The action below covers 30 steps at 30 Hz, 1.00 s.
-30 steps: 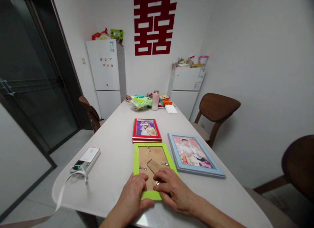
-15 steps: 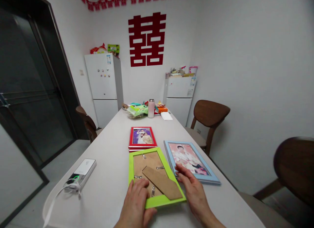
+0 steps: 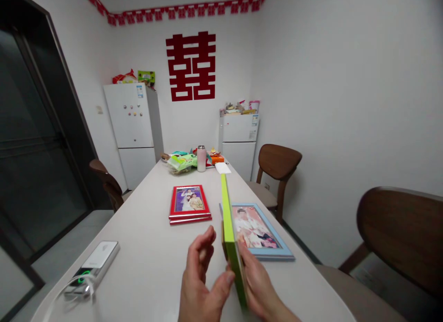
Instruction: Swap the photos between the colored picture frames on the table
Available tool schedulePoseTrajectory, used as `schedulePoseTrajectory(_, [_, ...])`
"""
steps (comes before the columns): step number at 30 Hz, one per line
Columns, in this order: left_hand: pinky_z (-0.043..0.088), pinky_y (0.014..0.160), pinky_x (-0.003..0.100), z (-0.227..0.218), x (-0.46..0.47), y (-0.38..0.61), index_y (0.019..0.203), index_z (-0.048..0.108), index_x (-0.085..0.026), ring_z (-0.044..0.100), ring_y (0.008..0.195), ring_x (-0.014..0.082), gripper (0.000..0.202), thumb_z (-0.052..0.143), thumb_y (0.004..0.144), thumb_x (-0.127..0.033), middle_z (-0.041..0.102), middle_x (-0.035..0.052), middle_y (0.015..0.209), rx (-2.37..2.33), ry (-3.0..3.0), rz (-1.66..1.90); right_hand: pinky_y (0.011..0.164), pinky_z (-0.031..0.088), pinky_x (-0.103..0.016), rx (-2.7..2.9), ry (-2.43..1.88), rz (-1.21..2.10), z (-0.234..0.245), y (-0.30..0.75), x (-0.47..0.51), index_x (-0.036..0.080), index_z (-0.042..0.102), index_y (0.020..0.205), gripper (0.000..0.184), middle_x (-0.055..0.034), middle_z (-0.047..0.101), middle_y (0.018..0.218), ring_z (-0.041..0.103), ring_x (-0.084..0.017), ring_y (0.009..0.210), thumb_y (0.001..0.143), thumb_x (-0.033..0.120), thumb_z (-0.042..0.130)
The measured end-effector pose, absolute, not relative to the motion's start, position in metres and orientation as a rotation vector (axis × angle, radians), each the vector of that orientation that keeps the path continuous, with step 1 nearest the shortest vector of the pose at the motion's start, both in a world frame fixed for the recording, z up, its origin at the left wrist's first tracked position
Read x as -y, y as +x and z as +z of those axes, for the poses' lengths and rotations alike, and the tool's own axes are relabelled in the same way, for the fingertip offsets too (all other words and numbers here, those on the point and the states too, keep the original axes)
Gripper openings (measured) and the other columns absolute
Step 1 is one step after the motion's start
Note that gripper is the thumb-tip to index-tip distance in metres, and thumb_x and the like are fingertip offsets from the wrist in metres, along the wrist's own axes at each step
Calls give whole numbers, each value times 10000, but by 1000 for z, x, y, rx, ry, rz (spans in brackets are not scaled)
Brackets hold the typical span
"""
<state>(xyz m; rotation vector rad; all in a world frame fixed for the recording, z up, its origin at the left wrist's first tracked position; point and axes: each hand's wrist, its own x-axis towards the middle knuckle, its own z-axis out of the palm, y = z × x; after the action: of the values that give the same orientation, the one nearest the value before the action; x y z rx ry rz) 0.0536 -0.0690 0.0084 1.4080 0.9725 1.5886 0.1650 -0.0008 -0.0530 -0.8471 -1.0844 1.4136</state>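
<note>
A lime-green picture frame stands on edge above the near part of the table, its narrow side towards me. My right hand grips it from the right, with some fingers hidden behind it. To its left, my left hand is open, fingers curved and apart; the thumb tip is close to the frame, and I cannot tell whether it touches. Behind the green frame on the right lies a light-blue picture frame, photo side up. Farther left, red picture frames lie stacked, a photo showing on top.
A power bank with a white cable lies at the table's left edge. At the far end are a pink bottle, a green snack bag and a white paper. Wooden chairs stand along the sides.
The green frame has been turned from lying back side up to standing on edge. My left hand has come off it, while my right hand now grips it. The view has shifted right.
</note>
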Motion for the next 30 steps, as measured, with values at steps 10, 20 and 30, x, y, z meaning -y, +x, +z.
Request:
schedulePoseTrajectory(10, [400,886,256,-38,-16,95,1183,355,-120,477,1068,161,526,442,671,-44,486,80,1207,-1145,1313,1366,679,442,-282,1552,-1725,585,-43,293,-116,100,515,1112,445,-94,656,883,602,-208,777,708,269,438])
schedulePoseTrajectory(20, [372,881,287,-73,-29,100,1075,481,-196,525,989,176,441,524,654,-72,597,17,1059,-1312,1368,1217,761,399,-343,1823,-1929,249,-62,297,-134,58,564,1041,386,-177,623,934,571,-272,870,693,162,434])
schedulePoseTrajectory(30, [424,794,406,-79,-40,18,1073,459,-165,510,955,195,290,483,806,-274,491,64,1117,-1452,935,1376,898,305,-251,2334,-1277,139,-47,146,-109,138,468,1131,406,-73,515,1147,442,-163,1049,729,194,443])
